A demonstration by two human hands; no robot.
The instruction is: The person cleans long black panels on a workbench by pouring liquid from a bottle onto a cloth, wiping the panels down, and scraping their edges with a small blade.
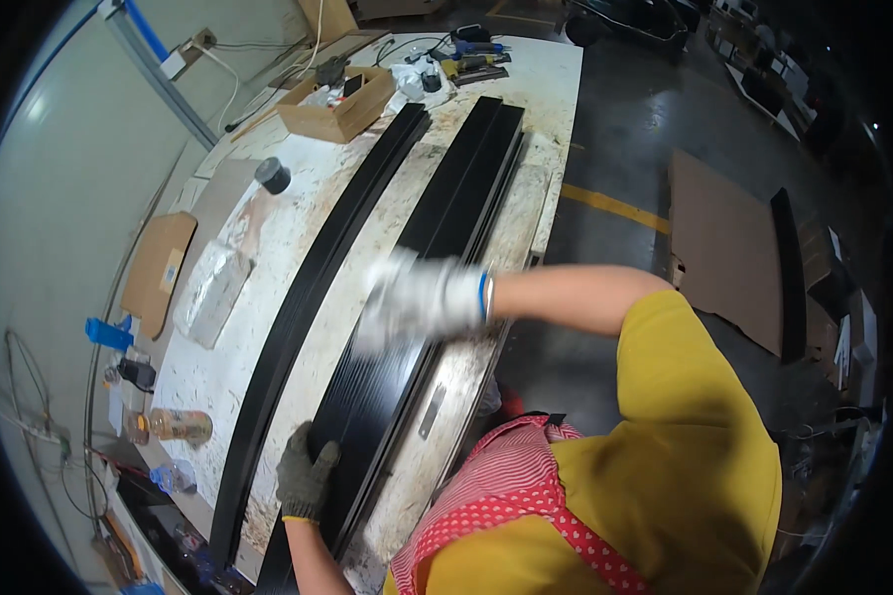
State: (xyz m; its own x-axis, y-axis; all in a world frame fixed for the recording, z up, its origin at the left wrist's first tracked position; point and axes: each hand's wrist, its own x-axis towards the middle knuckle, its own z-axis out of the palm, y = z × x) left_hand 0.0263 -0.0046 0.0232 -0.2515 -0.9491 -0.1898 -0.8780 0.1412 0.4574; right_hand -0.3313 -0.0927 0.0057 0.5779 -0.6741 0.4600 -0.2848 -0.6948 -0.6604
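On worktop (218, 367), wide black ribbed panel (446, 213), long axis running near-left to far-right. Left hand (305, 474): gloved fingers curled over near-end left edge. Right hand (422, 297): blurred, flat on panel mid-length, grip indeterminate.

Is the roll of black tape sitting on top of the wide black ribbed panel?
No: the roll of black tape lies on the white worktable, left of both black panels.

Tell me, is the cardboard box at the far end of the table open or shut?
Open. The cardboard box has no lid or flaps over its top, and small items show inside it. What they are is too small to tell.
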